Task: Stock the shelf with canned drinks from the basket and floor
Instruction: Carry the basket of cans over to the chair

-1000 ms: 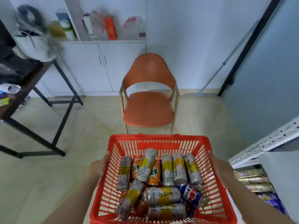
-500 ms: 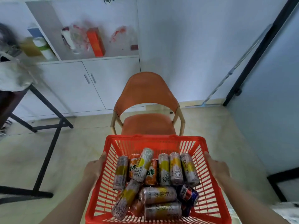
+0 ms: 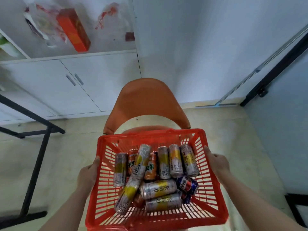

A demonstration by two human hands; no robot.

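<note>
both hands carry the basket (image 3: 150,132), held out in front of the body, above the floor (image 3: 233,139) and just in front of an orange chair (image 3: 146,100). the left hand (image 3: 88,174) grips the basket's left side with the thumb up at the rim, the other fingers hidden behind the wall. the right hand (image 3: 216,164) grips the right side the same way, thumb along the rim, fingers wrapped outside and mostly out of sight. neither hand holds a can.

the cans (image 3: 156,174) all lie on their sides in a loose pile in the bottom of the basket: mostly silver and yellow ones, a couple of orange cans (image 3: 150,169) and a blue can (image 3: 186,184) near the right wall. more than ten, exact count unclear since some are buried.

progress, as a judgement: very early. the basket looks full and no can is in a hand. the shelf to be stocked is not in view, so how much it already holds cannot be told. no loose cans show on the visible floor either, so the floor part of the job cannot be judged. left to do: get the basket to the shelf, put it down, then move the cans over.

background: white cabinet (image 3: 50,84) with a red box (image 3: 73,29) above it, black table frame (image 3: 38,157) on the left.
</note>
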